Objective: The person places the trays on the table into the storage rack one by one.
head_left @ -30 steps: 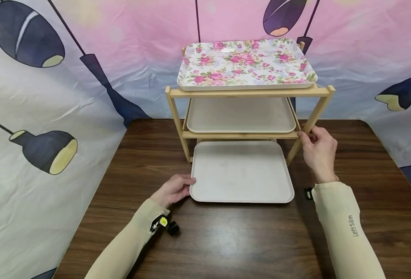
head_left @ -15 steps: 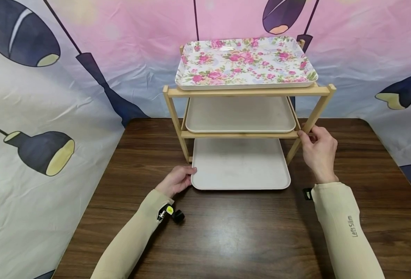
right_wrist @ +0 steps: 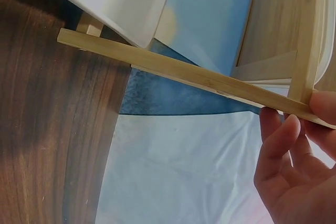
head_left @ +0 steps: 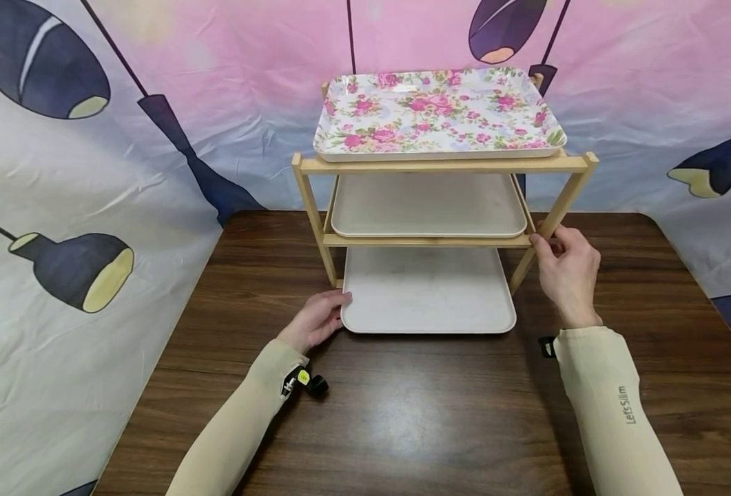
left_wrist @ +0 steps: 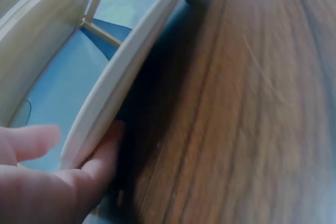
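A three-level wooden rack stands on the table. My left hand holds the lowest plain white tray by its left edge near the front corner. In the left wrist view the thumb lies above that tray's rim and the fingers are under it. The tray's front part sticks out of the rack; its back is hidden under the middle level. My right hand grips the right front leg of the rack beside the middle level, thumb at the front, as the right wrist view shows from the side.
A flowered tray sits on the top level and a second plain white tray on the middle one. The dark wooden table extends in front. A printed cloth backdrop hangs close behind and at the left.
The lowest tray has slid backward into the rack, with my left hand moving along with it, mostly in the first half second. My right hand has stayed on the rack leg.
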